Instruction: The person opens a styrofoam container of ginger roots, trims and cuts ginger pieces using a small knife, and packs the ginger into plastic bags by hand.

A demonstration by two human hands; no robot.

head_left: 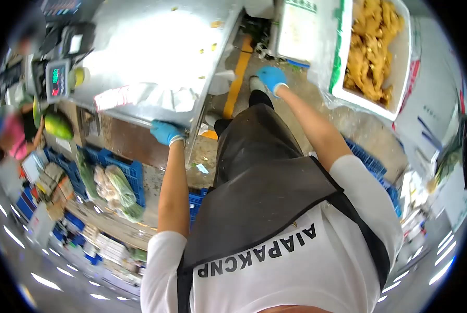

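Note:
My left hand (pixel 166 132), in a blue glove, rests at the near edge of a metal table (pixel 145 57), close to its corner. Its fingers point left along the rim and hold nothing that I can see. Crumpled clear plastic bags with red print (pixel 120 97) lie on the table just beyond that hand. My right hand (pixel 271 77), also blue-gloved, hangs over the floor, apart from the table. Its fingers are partly hidden beneath the back of the hand. To its right stands a white foam box (pixel 339 93) filled with ginger (pixel 372 49).
A scale with a lit display (pixel 57 80) stands at the table's left. Another person (pixel 18 133) is there, beside a large green melon (pixel 59 125). Blue crates (pixel 135 175) with bagged vegetables sit below left. White foam lids (pixel 297 31) are at the back right.

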